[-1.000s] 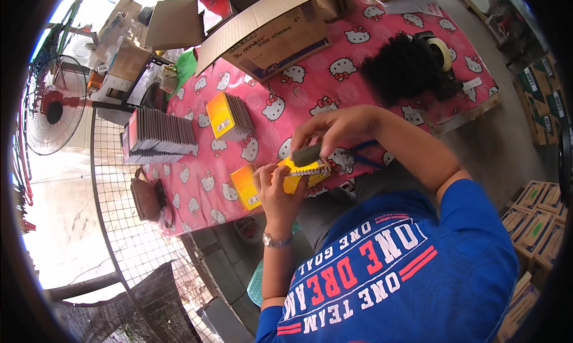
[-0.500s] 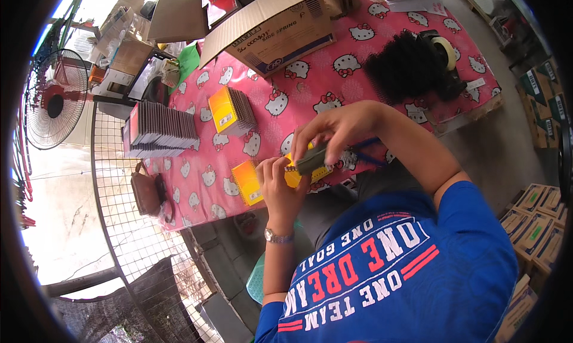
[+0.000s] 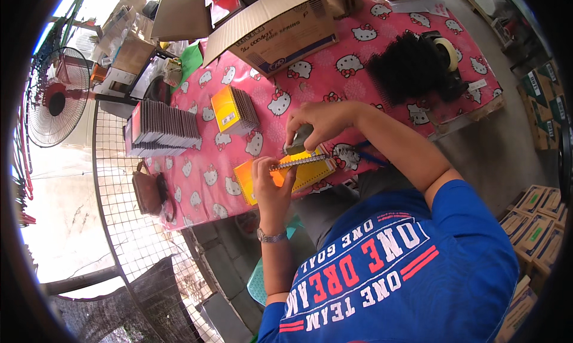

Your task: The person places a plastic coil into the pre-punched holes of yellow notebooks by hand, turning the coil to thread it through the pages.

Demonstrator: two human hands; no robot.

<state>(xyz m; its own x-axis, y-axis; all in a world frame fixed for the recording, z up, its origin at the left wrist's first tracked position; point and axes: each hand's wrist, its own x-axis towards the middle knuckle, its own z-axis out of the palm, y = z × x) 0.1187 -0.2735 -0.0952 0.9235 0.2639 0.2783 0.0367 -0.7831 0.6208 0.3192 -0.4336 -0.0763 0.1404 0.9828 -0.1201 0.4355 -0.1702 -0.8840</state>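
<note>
My left hand, with a watch on its wrist, is closed on the left end of a small spiral-bound notebook. Its wire coil faces up and slants toward the right. Just above the coil, the thumb and fingers of my right hand pinch a grey-green flat piece; whether it belongs to the notebook I cannot tell. Yellow notebooks lie flat beneath both hands, partly covered by them. Right of these is a blue-handled tool, partly hidden by my right forearm.
A stack of yellow notebooks and a larger dark-edged stack stand on the pink tablecloth. Behind is an open cardboard box. Black coils lie at right beside a tape roll. A fan stands left.
My right hand has moved up and left, and the grey-green piece has tilted with it. The wire coil and more of the yellow notebooks now show. My left hand has shifted slightly left.
</note>
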